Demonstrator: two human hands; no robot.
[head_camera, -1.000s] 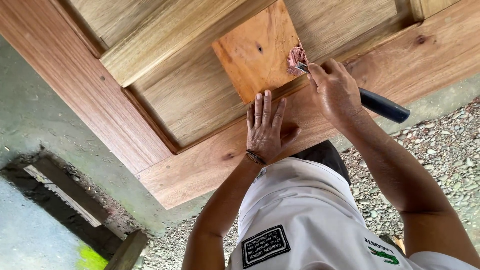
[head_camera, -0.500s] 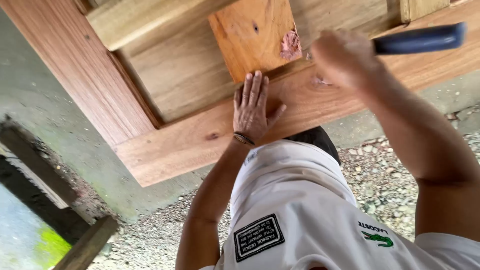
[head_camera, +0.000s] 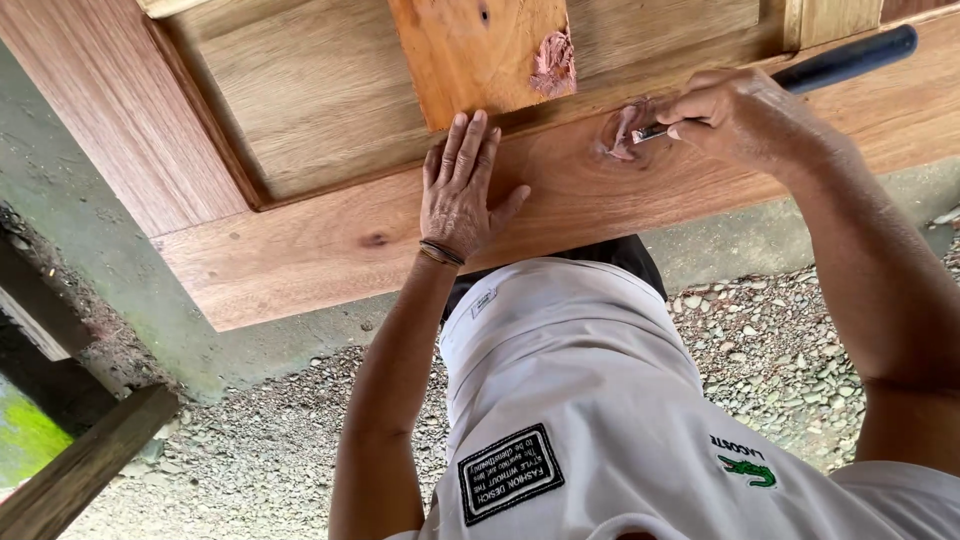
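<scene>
A view from a head camera looks down over a person's chest and two bare arms toward a large wooden door panel (head_camera: 330, 250) lying flat, with grey concrete and loose gravel (head_camera: 780, 330) on the ground beneath.

The left hand (head_camera: 458, 190) lies palm down on the wide bottom rail of the panel, fingers stretched out straight and close together, thumb spread to the side. It grips nothing; it is open and flat against the wood. A thin dark band circles the wrist. The fingertips reach the lower edge of a small orange-brown wooden block (head_camera: 470, 55) that rests on the panel above the rail. A dab of pinkish filler paste (head_camera: 553, 65) sits at the lower right corner of that block.

The right hand (head_camera: 735, 115) comes in from the right, forearm angled up across the picture, wrist bent, knuckles raised. It is closed around a tool with a dark blue handle (head_camera: 850, 58), which sticks out past the hand toward the upper right. The tool's narrow metal blade (head_camera: 650, 132) points left and touches the rail, where a pinkish smear of filler (head_camera: 618, 140) marks the wood just beside the blade tip.

The two hands are apart, both on the same rail. A white shirt (head_camera: 600, 400) with a dark patch fills the lower middle of the view. A dark timber (head_camera: 85, 465) crosses the lower left corner.
</scene>
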